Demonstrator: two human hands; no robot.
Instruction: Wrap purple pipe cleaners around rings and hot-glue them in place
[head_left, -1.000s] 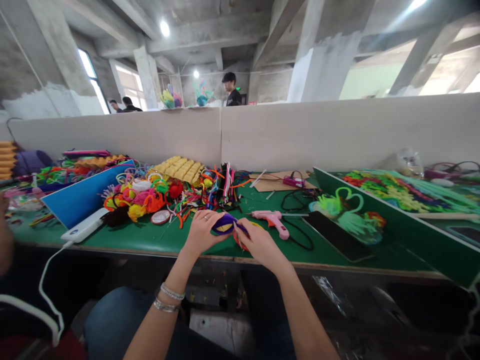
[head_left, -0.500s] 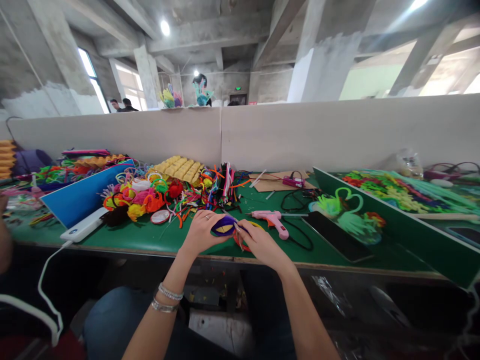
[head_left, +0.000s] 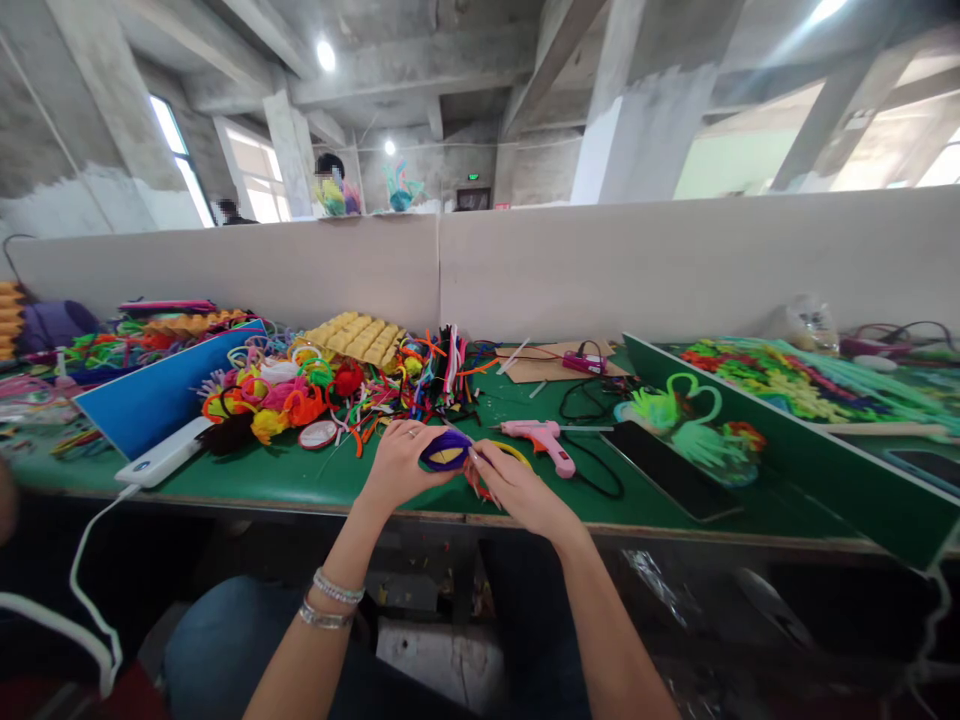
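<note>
I see L grip (head_left: 401, 462) closed round purple-yellow pipe-cleaner piece (head_left: 445, 452), held just above table (head_left: 300, 482) front edge. R grip (head_left: 517, 488) pinches its other end. Pink glue gun (head_left: 541, 438) lies nr R grip.

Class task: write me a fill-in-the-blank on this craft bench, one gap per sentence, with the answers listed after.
The left hand holds a purple and ____ pipe-cleaner piece.
The glue gun lying right of that piece is ____.
The tabletop is ____.
Two bracelets sit on the ____ wrist.
Missing words: yellow, pink, green, left.
</note>
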